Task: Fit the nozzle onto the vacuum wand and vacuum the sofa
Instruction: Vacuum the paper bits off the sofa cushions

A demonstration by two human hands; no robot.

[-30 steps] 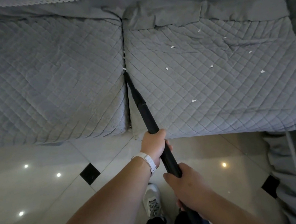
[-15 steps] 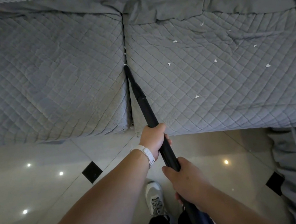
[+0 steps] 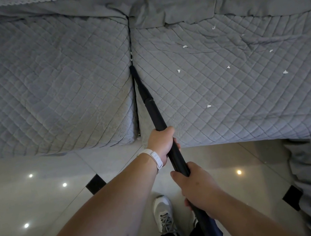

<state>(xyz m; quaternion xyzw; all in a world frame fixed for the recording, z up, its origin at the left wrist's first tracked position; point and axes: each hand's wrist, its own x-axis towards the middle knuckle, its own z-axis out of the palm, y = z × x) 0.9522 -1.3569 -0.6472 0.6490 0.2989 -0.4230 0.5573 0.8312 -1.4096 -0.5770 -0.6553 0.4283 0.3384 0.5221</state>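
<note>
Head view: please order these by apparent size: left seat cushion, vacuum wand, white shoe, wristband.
1. left seat cushion
2. vacuum wand
3. white shoe
4. wristband

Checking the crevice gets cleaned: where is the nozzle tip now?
Head view, centre: the nozzle tip sits in the gap between the left cushion and right cushion, left of the white scraps.

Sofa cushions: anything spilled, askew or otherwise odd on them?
Small white scraps lie scattered over the right grey quilted seat cushion; the left grey quilted cushion shows none. The plain grey cover fabric behind the right cushion is bunched and creased.
</note>
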